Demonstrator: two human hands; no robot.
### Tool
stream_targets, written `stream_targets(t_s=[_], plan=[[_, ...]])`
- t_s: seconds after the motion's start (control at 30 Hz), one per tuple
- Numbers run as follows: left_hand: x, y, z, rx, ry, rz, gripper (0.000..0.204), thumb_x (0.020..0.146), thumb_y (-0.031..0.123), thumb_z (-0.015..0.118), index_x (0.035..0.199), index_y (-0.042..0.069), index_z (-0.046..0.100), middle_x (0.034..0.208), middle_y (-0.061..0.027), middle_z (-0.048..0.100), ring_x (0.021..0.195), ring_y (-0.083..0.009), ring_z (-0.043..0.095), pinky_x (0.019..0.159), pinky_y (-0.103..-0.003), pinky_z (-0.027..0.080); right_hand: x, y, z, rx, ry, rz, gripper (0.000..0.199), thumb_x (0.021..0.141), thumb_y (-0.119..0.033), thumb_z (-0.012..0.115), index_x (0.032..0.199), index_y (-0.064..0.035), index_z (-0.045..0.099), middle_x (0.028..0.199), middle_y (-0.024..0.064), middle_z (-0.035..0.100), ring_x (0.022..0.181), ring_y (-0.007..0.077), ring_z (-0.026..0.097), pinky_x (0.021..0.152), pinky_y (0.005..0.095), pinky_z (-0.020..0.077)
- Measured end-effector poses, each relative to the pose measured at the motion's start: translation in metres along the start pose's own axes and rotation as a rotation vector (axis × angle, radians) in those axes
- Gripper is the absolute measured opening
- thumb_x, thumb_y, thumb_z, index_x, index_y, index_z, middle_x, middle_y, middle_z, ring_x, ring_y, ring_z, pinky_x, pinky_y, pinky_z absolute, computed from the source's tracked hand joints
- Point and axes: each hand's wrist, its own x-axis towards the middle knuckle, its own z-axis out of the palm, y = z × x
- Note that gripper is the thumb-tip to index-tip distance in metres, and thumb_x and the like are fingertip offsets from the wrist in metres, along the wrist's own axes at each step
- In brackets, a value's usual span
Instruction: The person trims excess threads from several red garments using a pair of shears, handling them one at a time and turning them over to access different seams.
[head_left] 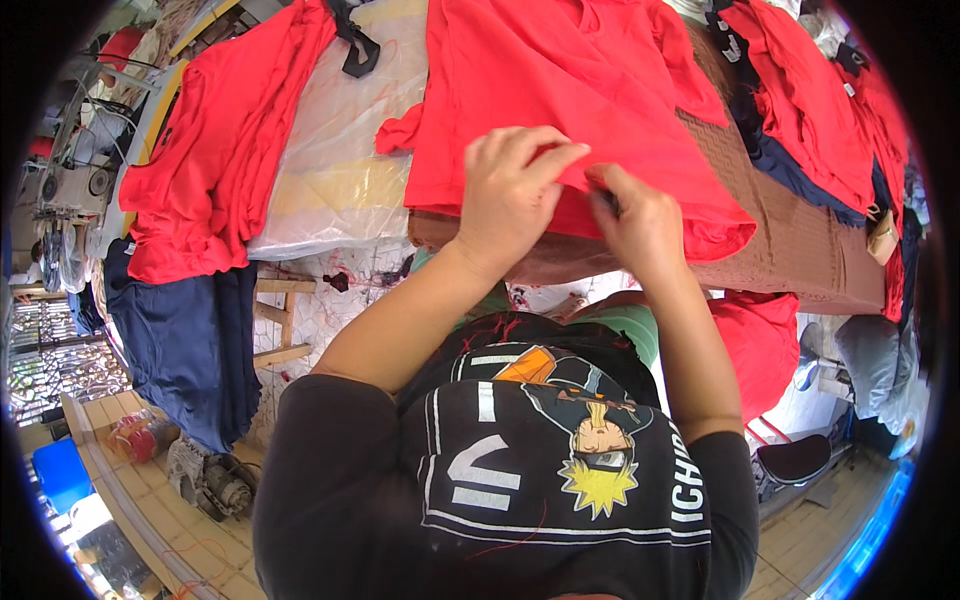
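Brown-covered table below left hand and right hand. Red shirt on it, beneath and beyond the 2. Red garment pile farther left. Left hand bunched, can't tell if pinching; right hand curled on 1 small dark object.

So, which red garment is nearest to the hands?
The middle red shirt: the left hand and right hand are over its lower part. The other red garments are farther out, to the left or right.
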Motion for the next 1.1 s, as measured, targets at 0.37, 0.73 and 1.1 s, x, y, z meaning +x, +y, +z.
stream_targets(t_s=[0.37,0.73,1.1], plan=[[-0.066,-0.073,-0.059,0.076,-0.351,0.000,0.022,0.074,-0.003,0.061,0.091,0.009,0.069,0.099,-0.0056,0.066,0.099,-0.0254,0.060,0.090,-0.039,0.043,-0.045,0.085,-0.032,-0.190,-0.151,0.201,0.024,0.081,-0.017,0.069,0.103,-0.0091,0.068,0.089,0.0108,0.068,0.080,0.0270,0.066,0.071,0.0360,0.0517],[-0.015,-0.045,0.012,-0.117,-0.283,-0.029,0.020,0.082,0.016,0.070,0.101,0.007,0.071,0.105,-0.0067,0.067,0.093,-0.0266,0.065,0.082,-0.035,0.051,0.021,0.016,0.014,0.355,-0.028,0.202,0.025,0.090,-0.025,0.062,0.108,-0.0076,0.060,0.089,0.0151,0.065,0.080,0.0296,0.064,0.072,0.0382,0.0505],[-0.020,-0.047,0.032,-0.187,-0.279,-0.345,0.016,0.086,0.017,0.068,0.093,0.002,0.068,0.091,-0.0086,0.069,0.083,-0.0210,0.067,0.077,-0.030,0.052,0.017,0.025,0.074,0.803,-0.048,0.410,0.020,0.087,-0.011,0.068,0.104,-0.0026,0.063,0.087,0.0068,0.064,0.075,0.0123,0.061,0.068,0.0271,0.0485]])
